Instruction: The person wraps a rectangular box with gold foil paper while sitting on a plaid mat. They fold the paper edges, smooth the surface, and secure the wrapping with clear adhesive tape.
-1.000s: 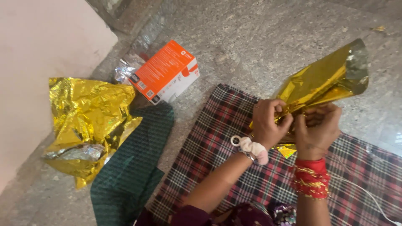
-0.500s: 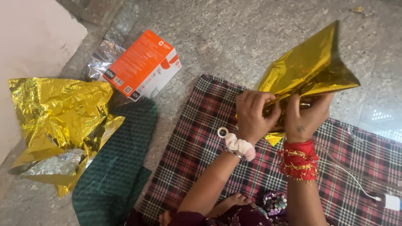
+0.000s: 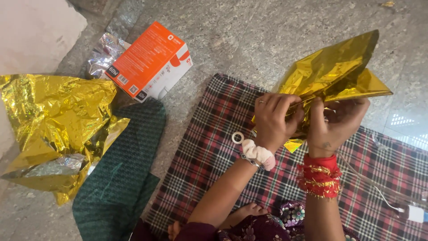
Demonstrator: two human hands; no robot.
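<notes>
With both my left hand (image 3: 276,119) and right hand (image 3: 332,124) clenched on the gold foil sheet (image 3: 332,73), I've tipped its free end flatter over the plaid cloth's (image 3: 214,151) far edge.

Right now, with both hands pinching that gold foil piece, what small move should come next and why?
Probably press the gathered end tighter. Left hand and right hand both pinch the gold foil piece at its narrow end above the plaid cloth, while its far end flares open and loose.
</notes>
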